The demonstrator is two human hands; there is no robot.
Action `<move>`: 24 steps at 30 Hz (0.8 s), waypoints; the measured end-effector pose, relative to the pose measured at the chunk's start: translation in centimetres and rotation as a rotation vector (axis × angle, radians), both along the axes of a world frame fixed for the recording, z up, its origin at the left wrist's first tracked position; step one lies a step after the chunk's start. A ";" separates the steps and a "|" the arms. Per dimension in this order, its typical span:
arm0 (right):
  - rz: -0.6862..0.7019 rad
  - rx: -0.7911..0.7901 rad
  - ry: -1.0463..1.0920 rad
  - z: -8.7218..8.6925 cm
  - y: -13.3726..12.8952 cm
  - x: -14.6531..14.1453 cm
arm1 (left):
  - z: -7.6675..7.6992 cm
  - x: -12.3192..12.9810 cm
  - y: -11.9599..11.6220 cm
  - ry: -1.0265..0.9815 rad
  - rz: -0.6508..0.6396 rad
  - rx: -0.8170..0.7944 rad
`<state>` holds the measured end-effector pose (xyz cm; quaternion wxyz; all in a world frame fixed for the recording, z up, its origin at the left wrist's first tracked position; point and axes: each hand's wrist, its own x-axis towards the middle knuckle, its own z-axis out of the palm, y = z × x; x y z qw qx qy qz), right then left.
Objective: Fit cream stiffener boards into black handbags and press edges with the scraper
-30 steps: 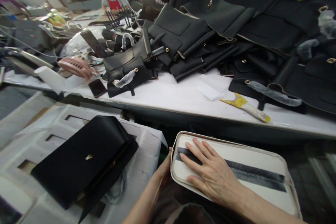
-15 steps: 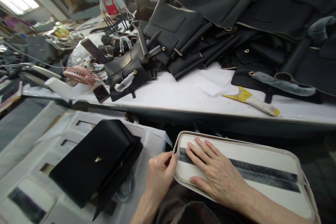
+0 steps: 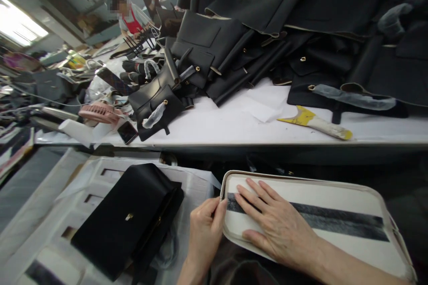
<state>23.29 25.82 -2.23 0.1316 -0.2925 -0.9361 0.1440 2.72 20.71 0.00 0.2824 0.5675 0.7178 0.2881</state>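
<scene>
A cream bag piece (image 3: 337, 196), shaped like a long rectangle with rounded corners and a raised rim, lies at the lower right. Two dark strips run along its flat face. My right hand (image 3: 274, 222) rests on that face near its left end, fingers spread and palm down. At the left end of the rim, my left hand (image 3: 207, 227) pinches the edge between thumb and curled fingers. Further left, a finished-looking black handbag (image 3: 123, 218) with a small gold clasp lies on a white padded surface (image 3: 90, 178).
Beyond the hands runs a white worktable (image 3: 214, 127) with heaps of black leather bag pieces (image 3: 334, 13). A yellow-ended brush-like tool (image 3: 314, 122), a phone (image 3: 127, 132) and a pink fan (image 3: 100, 112) lie there. A person in a red apron (image 3: 133, 24) stands far back.
My view has tilted and shifted slightly, so the table looks more level. Both hands keep nearly the same places on the bag piece.
</scene>
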 end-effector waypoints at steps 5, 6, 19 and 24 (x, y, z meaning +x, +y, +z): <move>-0.022 -0.015 0.028 -0.3 -0.3 0.1 | -0.3 -0.3 -0.6 -0.170 0.028 -0.075; -0.023 -0.016 0.034 -0.3 -0.3 0.1 | -0.4 -0.2 -0.6 -0.191 0.049 -0.074; -0.051 -0.028 0.070 -1.0 -0.4 0.3 | -1.0 1.6 0.1 -0.046 0.131 0.107; -0.063 -0.030 0.088 -1.1 -0.5 0.2 | -1.0 1.3 -0.3 -0.097 0.098 0.088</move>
